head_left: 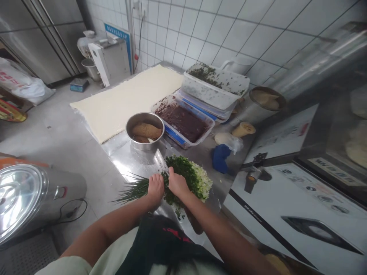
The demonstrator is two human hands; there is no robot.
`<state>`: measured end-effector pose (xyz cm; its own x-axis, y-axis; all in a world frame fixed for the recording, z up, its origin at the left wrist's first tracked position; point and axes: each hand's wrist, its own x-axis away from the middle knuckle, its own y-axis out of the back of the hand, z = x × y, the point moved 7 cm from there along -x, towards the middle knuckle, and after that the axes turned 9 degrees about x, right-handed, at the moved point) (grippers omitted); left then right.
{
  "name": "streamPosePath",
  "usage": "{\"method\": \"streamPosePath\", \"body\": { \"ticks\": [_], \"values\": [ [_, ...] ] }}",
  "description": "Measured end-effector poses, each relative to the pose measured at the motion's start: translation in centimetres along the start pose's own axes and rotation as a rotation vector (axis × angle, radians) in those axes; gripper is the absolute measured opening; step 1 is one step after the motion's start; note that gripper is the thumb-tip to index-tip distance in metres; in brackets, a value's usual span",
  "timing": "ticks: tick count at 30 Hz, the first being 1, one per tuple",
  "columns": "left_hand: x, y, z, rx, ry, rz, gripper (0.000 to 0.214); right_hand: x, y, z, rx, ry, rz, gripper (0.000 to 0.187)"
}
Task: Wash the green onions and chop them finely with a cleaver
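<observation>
Spring onions (137, 190), tops leftward, under the left hand (155, 188)

Steel worktop (134, 160) with prepared foods. A broad sheet of pale dough (123, 101) lies flat at the far end. Nearer stands a steel bowl (145, 115) holding brown paste (146, 131). Beside it is an open plastic tub (174, 139) of dark red paste (183, 123), next to stacked blue-lidded containers (200, 109). A white tub (208, 91) with dark green flecks sits on these stacked containers. A blue cloth (220, 157) lies near the worktop's edge. Background: white tiled wall (183, 34), steel refrigerator doors (37, 42) and a white sack (23, 84). Lower left: lidded steel urn (37, 194) with a black cord (71, 211).
</observation>
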<state>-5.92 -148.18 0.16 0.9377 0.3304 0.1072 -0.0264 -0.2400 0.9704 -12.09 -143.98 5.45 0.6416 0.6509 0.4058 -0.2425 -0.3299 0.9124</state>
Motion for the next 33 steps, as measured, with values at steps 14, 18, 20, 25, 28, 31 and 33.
{"method": "streamPosePath", "body": {
  "ticks": [14, 18, 20, 25, 28, 31, 33],
  "values": [
    [0.6, 0.3, 1.4, 0.113, 0.175, 0.025, 0.031, 6.8, -1.9, -1.8, 0.036, 0.147, 0.113, 0.03],
    [0.0, -0.5, 1.8, 0.131, 0.189, 0.015, 0.035, 4.8, -4.5, -2.0, 0.046, 0.179, 0.173, 0.031],
    [-0.1, -0.6, 1.7, 0.109, 0.201, -0.007, 0.037, 3.4, -4.8, -1.7, 0.062, 0.187, 0.175, 0.031],
    [0.0, -0.8, 1.3, 0.087, 0.21, 0.006, 0.042, -0.8, -3.1, 0.8, 0.178, 0.146, 0.136, 0.03],
    [-0.1, -0.9, 1.6, 0.117, 0.185, 0.01, 0.037, -2.3, -1.6, 2.2, 0.21, 0.094, 0.069, 0.028],
    [0.1, -0.7, 1.9, 0.153, 0.167, 0.028, 0.032, -1.8, -0.7, 2.7, 0.184, 0.041, 0.004, 0.024],
    [0.4, -0.2, 2.0, 0.178, 0.14, 0.044, 0.037, -0.7, -0.4, 2.1, 0.134, -0.017, -0.029, 0.023]
  ]
}}
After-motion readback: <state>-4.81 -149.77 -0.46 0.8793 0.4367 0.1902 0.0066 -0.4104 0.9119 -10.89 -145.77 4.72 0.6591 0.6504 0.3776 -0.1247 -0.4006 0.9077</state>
